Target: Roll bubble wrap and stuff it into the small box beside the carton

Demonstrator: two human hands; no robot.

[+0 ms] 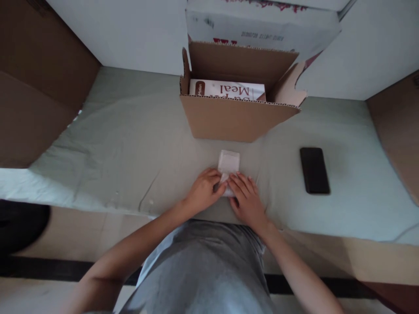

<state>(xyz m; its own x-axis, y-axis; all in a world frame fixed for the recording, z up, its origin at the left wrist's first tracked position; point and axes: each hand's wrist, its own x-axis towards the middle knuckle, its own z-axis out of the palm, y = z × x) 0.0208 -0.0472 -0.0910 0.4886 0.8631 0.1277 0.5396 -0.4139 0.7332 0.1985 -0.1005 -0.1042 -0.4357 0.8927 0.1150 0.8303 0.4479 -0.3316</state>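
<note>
A small white, slightly see-through packet [228, 160] lies on the cloth-covered surface close to my body. It looks folded at its near end, and what is inside cannot be made out. My left hand [204, 190] pinches the packet's near left part between thumb and fingers. From the other side my right hand [248, 197] rests on the near right part, its fingers stretched out and lying flat. Both hands hide much of the packet's near end. Just beyond it stands an open brown cardboard box [229, 117] holding a white carton [225, 88] marked "Meal".
A black phone [314, 170] lies to the right on the pale green cloth [131, 131]. Large cardboard boxes stand at the left [39, 96] and right edge [397, 131]. Behind the open box is a white printed box [262, 30].
</note>
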